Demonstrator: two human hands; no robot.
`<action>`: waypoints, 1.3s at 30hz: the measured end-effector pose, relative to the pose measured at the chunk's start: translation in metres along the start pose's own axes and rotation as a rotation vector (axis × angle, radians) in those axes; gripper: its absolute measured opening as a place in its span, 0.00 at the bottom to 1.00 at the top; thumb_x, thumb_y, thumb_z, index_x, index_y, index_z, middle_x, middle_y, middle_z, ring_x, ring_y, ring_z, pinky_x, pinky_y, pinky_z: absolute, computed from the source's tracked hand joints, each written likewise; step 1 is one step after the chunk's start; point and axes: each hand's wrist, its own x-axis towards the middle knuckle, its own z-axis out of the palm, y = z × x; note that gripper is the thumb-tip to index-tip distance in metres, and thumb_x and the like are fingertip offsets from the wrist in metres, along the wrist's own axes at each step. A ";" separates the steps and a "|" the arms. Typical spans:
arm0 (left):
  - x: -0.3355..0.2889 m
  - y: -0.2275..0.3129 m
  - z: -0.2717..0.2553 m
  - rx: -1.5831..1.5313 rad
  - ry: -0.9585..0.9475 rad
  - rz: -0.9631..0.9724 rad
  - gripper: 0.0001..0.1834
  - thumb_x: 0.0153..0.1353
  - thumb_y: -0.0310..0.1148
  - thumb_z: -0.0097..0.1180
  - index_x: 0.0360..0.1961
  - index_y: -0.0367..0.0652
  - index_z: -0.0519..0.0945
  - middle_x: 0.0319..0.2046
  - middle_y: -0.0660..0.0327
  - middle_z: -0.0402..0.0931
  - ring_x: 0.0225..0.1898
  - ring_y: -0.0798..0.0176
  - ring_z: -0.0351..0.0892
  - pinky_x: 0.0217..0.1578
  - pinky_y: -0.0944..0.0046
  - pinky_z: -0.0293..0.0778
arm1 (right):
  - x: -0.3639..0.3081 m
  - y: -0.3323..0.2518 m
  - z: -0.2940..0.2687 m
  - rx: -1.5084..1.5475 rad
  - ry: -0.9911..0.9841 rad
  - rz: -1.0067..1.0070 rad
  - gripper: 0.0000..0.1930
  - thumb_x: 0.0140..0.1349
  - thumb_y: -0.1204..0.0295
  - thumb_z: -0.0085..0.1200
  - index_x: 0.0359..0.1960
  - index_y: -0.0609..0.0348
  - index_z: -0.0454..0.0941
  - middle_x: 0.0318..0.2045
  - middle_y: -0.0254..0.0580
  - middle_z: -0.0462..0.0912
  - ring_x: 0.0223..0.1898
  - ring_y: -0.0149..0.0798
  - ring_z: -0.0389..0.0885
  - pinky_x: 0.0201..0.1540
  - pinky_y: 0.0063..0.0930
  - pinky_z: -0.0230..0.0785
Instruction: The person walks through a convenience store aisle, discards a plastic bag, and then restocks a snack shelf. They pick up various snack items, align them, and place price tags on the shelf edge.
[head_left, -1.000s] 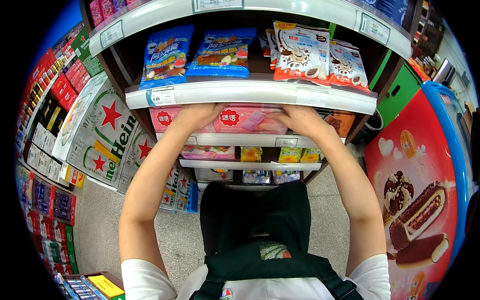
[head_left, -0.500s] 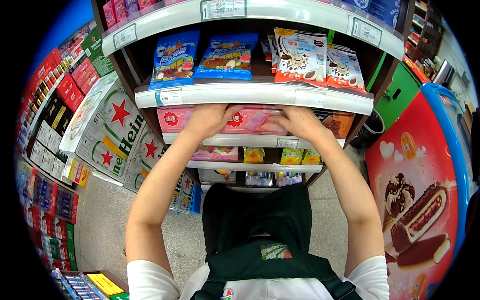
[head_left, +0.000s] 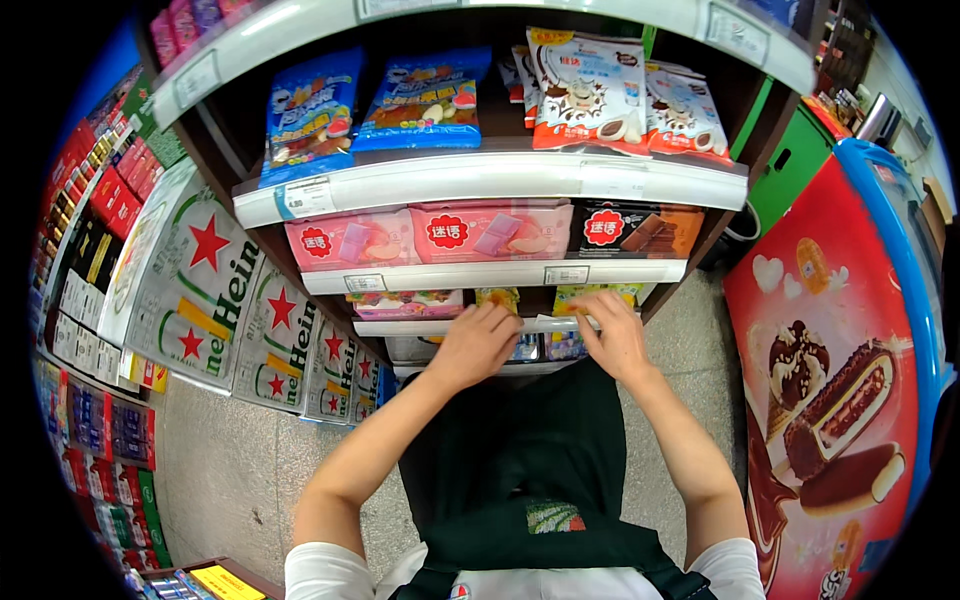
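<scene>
My left hand (head_left: 478, 345) reaches to the lower shelf, its fingers spread against a small yellow packet (head_left: 497, 297). Beside it, my right hand (head_left: 613, 337) has its fingers apart at other yellow packets (head_left: 570, 298), touching their front. Neither hand shows a packet lifted off the shelf. To the left of the packets lies a pink patterned pack (head_left: 415, 303), partly behind the shelf lip. One shelf up, pink wafer boxes (head_left: 492, 232) and a dark brown chocolate box (head_left: 637, 233) stand in a straight row.
Blue candy bags (head_left: 420, 100) and white-and-orange snack bags (head_left: 588, 92) lean on the shelf above. White shelf lips (head_left: 490, 183) jut out over the lower levels. Beer cartons (head_left: 200, 290) are stacked at left; a red ice-cream freezer (head_left: 830, 400) stands at right.
Both hands have left the pink box row and come down to the yellow packets on the lower shelf. The boxes now sit in full view, with the dark box uncovered.
</scene>
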 end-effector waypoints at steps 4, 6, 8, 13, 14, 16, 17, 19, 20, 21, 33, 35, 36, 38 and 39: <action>-0.023 -0.029 0.076 -0.123 -0.045 -0.094 0.14 0.56 0.29 0.63 0.44 0.43 0.78 0.41 0.57 0.76 0.46 0.49 0.76 0.47 0.51 0.74 | -0.049 0.037 0.048 -0.072 -0.105 0.173 0.15 0.57 0.79 0.59 0.47 0.56 0.80 0.44 0.42 0.81 0.47 0.51 0.80 0.51 0.42 0.73; -0.027 -0.036 0.097 -0.160 -0.021 -0.122 0.15 0.56 0.28 0.63 0.45 0.43 0.78 0.41 0.57 0.76 0.46 0.48 0.76 0.48 0.51 0.73 | -0.063 0.044 0.065 -0.109 -0.121 0.218 0.16 0.56 0.79 0.60 0.48 0.55 0.80 0.44 0.42 0.81 0.48 0.50 0.80 0.52 0.42 0.74; -0.024 -0.038 0.107 -0.143 0.020 -0.118 0.16 0.55 0.27 0.63 0.46 0.42 0.79 0.40 0.56 0.76 0.45 0.49 0.76 0.47 0.51 0.72 | -0.066 0.046 0.075 -0.143 -0.107 0.237 0.19 0.55 0.79 0.61 0.51 0.56 0.79 0.48 0.43 0.79 0.52 0.50 0.77 0.54 0.42 0.71; -0.018 -0.040 0.123 -0.115 0.072 -0.163 0.14 0.56 0.28 0.63 0.45 0.42 0.80 0.38 0.55 0.76 0.43 0.48 0.76 0.44 0.50 0.72 | -0.064 0.051 0.078 -0.188 -0.149 0.315 0.23 0.54 0.80 0.61 0.54 0.60 0.76 0.51 0.45 0.77 0.55 0.50 0.75 0.57 0.43 0.69; -0.016 -0.037 0.125 -0.120 0.074 -0.176 0.14 0.56 0.28 0.63 0.44 0.41 0.80 0.38 0.55 0.77 0.43 0.47 0.76 0.44 0.50 0.72 | -0.065 0.052 0.076 -0.188 -0.156 0.336 0.23 0.54 0.80 0.61 0.54 0.59 0.76 0.52 0.45 0.77 0.56 0.50 0.75 0.57 0.43 0.69; -0.014 -0.037 0.127 -0.103 0.085 -0.172 0.15 0.56 0.28 0.63 0.45 0.41 0.80 0.38 0.55 0.77 0.43 0.47 0.76 0.43 0.50 0.72 | -0.068 0.053 0.072 -0.215 -0.182 0.328 0.25 0.54 0.81 0.60 0.56 0.59 0.75 0.53 0.45 0.76 0.56 0.50 0.74 0.58 0.43 0.68; -0.013 -0.037 0.128 -0.099 0.080 -0.171 0.15 0.55 0.28 0.63 0.45 0.41 0.80 0.37 0.55 0.77 0.43 0.47 0.76 0.43 0.50 0.73 | -0.069 0.054 0.070 -0.235 -0.188 0.315 0.25 0.54 0.81 0.60 0.57 0.59 0.75 0.53 0.45 0.76 0.57 0.50 0.74 0.58 0.43 0.68; -0.008 -0.036 0.128 -0.064 0.084 -0.155 0.15 0.55 0.29 0.64 0.45 0.41 0.80 0.37 0.55 0.77 0.43 0.48 0.76 0.43 0.52 0.73 | -0.069 0.056 0.064 -0.275 -0.214 0.288 0.25 0.55 0.81 0.58 0.58 0.59 0.75 0.54 0.44 0.77 0.58 0.49 0.74 0.59 0.42 0.68; -0.007 -0.036 0.129 -0.056 0.068 -0.155 0.15 0.55 0.29 0.64 0.45 0.41 0.80 0.37 0.55 0.77 0.42 0.48 0.76 0.43 0.52 0.73 | -0.067 0.056 0.062 -0.287 -0.211 0.280 0.25 0.55 0.81 0.57 0.58 0.59 0.74 0.54 0.44 0.77 0.58 0.48 0.74 0.59 0.41 0.68; -0.007 -0.035 0.131 -0.046 0.053 -0.158 0.15 0.55 0.29 0.64 0.44 0.41 0.80 0.37 0.55 0.77 0.42 0.48 0.76 0.43 0.52 0.73 | -0.064 0.055 0.062 -0.297 -0.209 0.269 0.25 0.55 0.81 0.57 0.58 0.59 0.74 0.54 0.43 0.77 0.58 0.48 0.74 0.60 0.41 0.68; -0.005 -0.021 0.150 0.065 0.145 -0.166 0.17 0.54 0.32 0.68 0.45 0.46 0.79 0.39 0.59 0.73 0.40 0.52 0.78 0.40 0.53 0.74 | -0.083 0.092 0.097 -0.234 -0.198 0.112 0.23 0.55 0.80 0.57 0.55 0.59 0.74 0.48 0.45 0.77 0.52 0.49 0.76 0.57 0.44 0.69; -0.004 -0.019 0.151 0.093 0.140 -0.171 0.17 0.53 0.32 0.68 0.44 0.46 0.79 0.38 0.60 0.73 0.40 0.54 0.78 0.39 0.54 0.75 | -0.085 0.095 0.098 -0.199 -0.156 0.040 0.23 0.55 0.80 0.57 0.56 0.59 0.74 0.47 0.46 0.77 0.51 0.49 0.76 0.56 0.43 0.69; -0.002 -0.019 0.151 0.110 0.143 -0.176 0.17 0.52 0.32 0.68 0.43 0.47 0.79 0.38 0.60 0.73 0.40 0.54 0.78 0.38 0.54 0.76 | -0.086 0.097 0.098 -0.180 -0.136 0.005 0.24 0.55 0.80 0.57 0.56 0.59 0.74 0.47 0.46 0.77 0.50 0.49 0.76 0.56 0.43 0.68; 0.000 -0.019 0.154 0.126 0.143 -0.181 0.16 0.53 0.33 0.68 0.43 0.47 0.79 0.37 0.59 0.73 0.39 0.53 0.79 0.37 0.54 0.76 | -0.083 0.100 0.100 -0.180 -0.054 -0.010 0.23 0.55 0.79 0.58 0.54 0.60 0.75 0.46 0.45 0.76 0.50 0.49 0.75 0.54 0.42 0.68; 0.000 -0.020 0.155 0.127 0.140 -0.184 0.16 0.54 0.33 0.67 0.43 0.47 0.79 0.37 0.59 0.73 0.38 0.51 0.79 0.36 0.53 0.76 | -0.080 0.103 0.103 -0.178 -0.024 -0.012 0.22 0.55 0.79 0.58 0.54 0.60 0.75 0.46 0.45 0.76 0.50 0.49 0.75 0.54 0.43 0.68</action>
